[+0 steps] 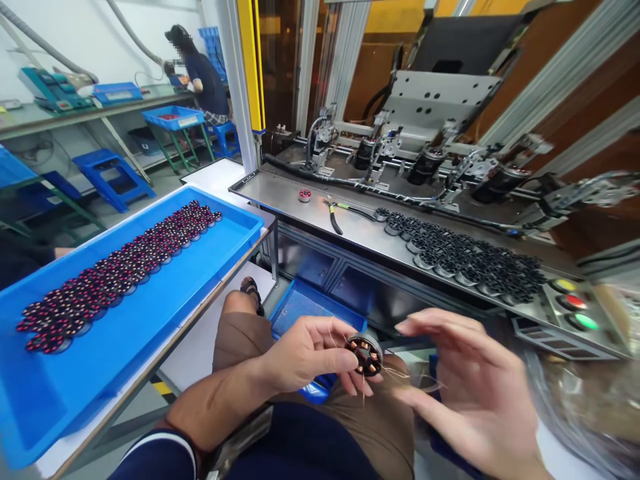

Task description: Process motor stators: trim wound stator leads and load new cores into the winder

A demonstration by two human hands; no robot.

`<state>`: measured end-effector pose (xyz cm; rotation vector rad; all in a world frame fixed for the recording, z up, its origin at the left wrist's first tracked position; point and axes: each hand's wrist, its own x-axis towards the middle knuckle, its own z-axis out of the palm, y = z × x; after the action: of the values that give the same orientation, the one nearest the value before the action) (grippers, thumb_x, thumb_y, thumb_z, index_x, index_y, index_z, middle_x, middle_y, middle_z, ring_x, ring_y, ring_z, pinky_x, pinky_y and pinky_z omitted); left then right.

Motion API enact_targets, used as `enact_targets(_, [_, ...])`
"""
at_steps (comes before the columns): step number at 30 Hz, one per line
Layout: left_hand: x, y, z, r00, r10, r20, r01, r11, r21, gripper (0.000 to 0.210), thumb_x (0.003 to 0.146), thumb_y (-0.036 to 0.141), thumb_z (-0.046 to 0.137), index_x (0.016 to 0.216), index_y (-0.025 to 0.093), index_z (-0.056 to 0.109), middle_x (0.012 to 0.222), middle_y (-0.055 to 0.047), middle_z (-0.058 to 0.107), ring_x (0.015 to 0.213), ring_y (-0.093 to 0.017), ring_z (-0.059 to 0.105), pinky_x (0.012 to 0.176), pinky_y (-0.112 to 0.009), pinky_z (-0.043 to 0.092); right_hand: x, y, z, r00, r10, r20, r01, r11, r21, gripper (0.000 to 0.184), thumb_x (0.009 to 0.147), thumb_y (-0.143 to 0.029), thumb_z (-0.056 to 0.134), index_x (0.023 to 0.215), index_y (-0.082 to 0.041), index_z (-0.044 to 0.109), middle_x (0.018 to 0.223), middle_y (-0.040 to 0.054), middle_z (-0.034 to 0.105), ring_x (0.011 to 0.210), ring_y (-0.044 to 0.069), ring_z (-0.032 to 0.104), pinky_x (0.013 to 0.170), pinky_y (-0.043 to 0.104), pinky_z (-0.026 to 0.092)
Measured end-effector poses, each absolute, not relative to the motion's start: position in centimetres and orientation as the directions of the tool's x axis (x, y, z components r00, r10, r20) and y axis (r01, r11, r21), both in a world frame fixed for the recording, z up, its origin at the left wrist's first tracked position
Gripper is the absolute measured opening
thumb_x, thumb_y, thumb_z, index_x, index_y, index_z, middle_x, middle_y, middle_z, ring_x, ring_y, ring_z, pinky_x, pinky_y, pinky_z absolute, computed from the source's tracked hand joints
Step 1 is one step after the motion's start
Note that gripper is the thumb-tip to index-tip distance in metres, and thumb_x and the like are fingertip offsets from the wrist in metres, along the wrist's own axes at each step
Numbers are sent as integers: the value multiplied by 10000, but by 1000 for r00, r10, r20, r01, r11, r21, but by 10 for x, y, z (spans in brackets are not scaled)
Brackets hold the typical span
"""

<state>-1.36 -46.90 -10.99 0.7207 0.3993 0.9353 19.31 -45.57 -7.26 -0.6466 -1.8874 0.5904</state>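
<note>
My left hand (306, 353) pinches a stator (367, 355) above my lap (383, 420). My right hand (487, 377) curves half open beside its loose wires (396, 373); I cannot tell whether it touches them. The blue tray (200, 267) stands left; beyond, pliers (333, 219) and black parts (460, 253) lie on the ledge (363, 233).

Open gap between wound part (367, 353) in left hand (307, 353) and right hand (485, 380), crossed by thin wires (397, 372). Steel bench (363, 233): free strip along near edge, left of black parts (450, 250); pliers (335, 223) and red part (305, 195) obstruct farther in. Black parts, then button box (595, 333), block right end. Clamp fixtures (425, 163) bar far side. Blue tray (190, 280): room right of stacked rows.
</note>
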Motion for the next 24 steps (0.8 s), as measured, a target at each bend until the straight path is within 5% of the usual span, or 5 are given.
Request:
enact_targets(4, [-12,-470,-112,535,844,32,-630,374,681,377,712,359,862,945,109,703,798,-77,768,656,-146,738,575,-193,576,186,-456,-70,-467,627,624,132,747,-652,285,886,-190,725,1160,-236,659,935,79,648,830,199,651,664,306,591])
enact_targets(14, [-14,-471,-112,475,878,-48,-602,365,710,404,666,319,892,943,114,681,777,-47,736,658,-155,732,577,-211,568,174,-461,-67,-432,576,694,290,817,-498,229,869,-36,623,968,-224,707,826,38,692,696,158,676,595,255,564])
enact_targets(19, [-18,-471,-111,329,940,94,-743,196,640,511,521,149,952,939,182,660,1169,-90,710,998,-213,721,837,-312,566,167,-460,-60,-405,644,649,403,763,-505,166,914,-67,565,878,-211,638,757,17,656,643,124,651,566,205,536])
enact_targets(22, [-18,-461,-118,290,950,120,-801,172,573,578,572,336,938,1057,216,647,1270,-112,665,1173,-266,647,937,-362,519,163,-453,-50,-482,600,639,372,800,-470,149,950,-115,538,873,-212,621,747,18,648,628,112,651,548,174,534])
enact_targets(24, [-16,-450,-127,504,859,87,-711,355,607,590,718,605,766,1077,148,661,1154,-155,705,1068,-286,690,879,-378,534,163,-449,-47,-571,537,621,318,842,-437,139,966,-144,539,892,-219,630,753,20,664,640,111,667,557,155,542])
